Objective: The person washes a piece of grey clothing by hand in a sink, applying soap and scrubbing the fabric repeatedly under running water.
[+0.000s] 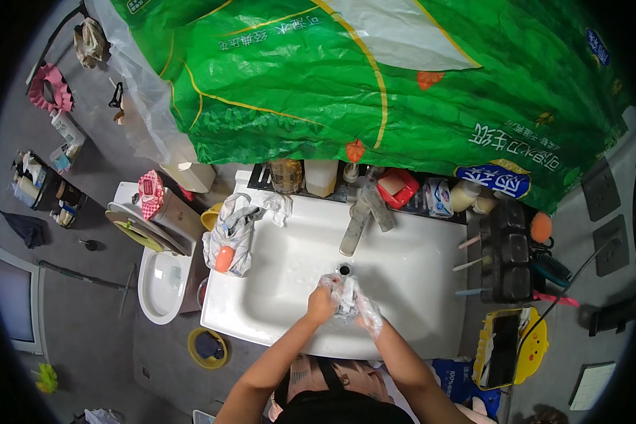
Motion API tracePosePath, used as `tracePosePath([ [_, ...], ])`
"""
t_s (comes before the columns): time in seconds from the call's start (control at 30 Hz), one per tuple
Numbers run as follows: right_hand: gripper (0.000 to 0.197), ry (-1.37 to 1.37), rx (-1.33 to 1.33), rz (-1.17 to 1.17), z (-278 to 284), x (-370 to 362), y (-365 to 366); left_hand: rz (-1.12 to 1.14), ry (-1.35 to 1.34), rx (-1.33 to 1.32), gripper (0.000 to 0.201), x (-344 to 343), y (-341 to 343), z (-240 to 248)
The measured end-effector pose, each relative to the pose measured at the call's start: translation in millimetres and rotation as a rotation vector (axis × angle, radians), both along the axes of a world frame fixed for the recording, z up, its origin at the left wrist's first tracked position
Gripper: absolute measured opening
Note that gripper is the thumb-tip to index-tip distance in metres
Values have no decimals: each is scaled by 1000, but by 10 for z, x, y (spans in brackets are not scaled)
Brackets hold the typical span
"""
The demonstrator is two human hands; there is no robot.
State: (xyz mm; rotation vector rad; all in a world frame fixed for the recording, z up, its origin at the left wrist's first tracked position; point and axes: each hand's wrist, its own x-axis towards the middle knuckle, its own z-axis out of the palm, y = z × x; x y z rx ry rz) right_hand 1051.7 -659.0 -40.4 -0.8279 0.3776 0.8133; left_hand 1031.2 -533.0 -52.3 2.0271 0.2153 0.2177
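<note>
Over the white sink [431,283], just below the drain hole, a soapy white cloth [345,298] is bunched between my two hands. My left hand [321,304] is closed on its left side. My right hand [367,316], coated with white suds, grips it from the right; some of its fingers are hidden. The grey faucet [355,230] stands above the drain, with no water seen running from it. A heap of pale patterned cloth [231,226] lies on the sink's left rim, and an orange soap bar [225,258] rests on it.
Behind the faucet, a ledge carries bottles, a red soap dish [397,189] and a small box [439,197]. A dark toothbrush holder [505,254] juts in at right, above a yellow basket [530,348] with a phone. Green plastic packaging [275,78] hangs overhead. The toilet [164,283] stands left.
</note>
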Motion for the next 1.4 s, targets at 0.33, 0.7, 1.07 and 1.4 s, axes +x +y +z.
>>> tracePosePath([
  [0.33, 29, -150, -134, 170, 341, 117, -132, -32, 399, -1199, 12, -101, 330, 41],
  [0.7, 23, 124, 106, -73, -404, -165, 277, 6, -275, 71, 16, -256, -342, 300],
  [1.07, 29, 45, -81, -109, 1, -115, 397, 74, 58, -52, 11, 39, 7, 102],
  [1.4, 19, -404, -398, 164, -161, 13, -60, -83, 524, -785, 13, 89, 300, 143],
])
